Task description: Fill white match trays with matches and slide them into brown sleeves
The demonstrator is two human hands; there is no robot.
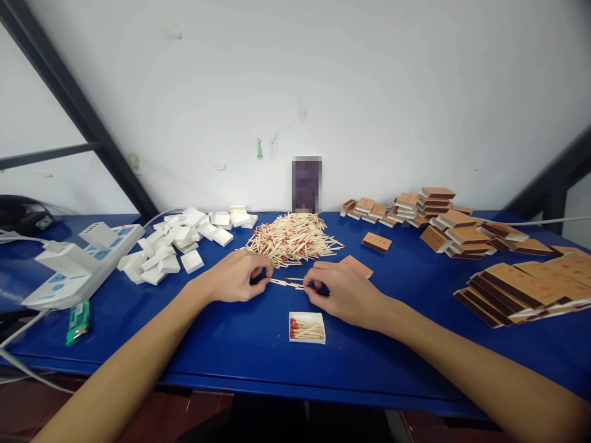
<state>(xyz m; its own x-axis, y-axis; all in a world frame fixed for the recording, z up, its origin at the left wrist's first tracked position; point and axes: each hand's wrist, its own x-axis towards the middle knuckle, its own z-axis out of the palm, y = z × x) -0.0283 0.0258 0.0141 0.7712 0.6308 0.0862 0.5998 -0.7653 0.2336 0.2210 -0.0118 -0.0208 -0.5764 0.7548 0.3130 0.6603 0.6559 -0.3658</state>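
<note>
Left hand (247, 275) and right hand (344, 292) pinch matches (278, 282) at centre, fingertips narrow. At six o'clock, one tray (318, 317) looks part-filled; a large pile (293, 240) at twelve seems left to box.

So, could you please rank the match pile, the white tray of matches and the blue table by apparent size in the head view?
1. Blue table
2. Match pile
3. White tray of matches
</note>
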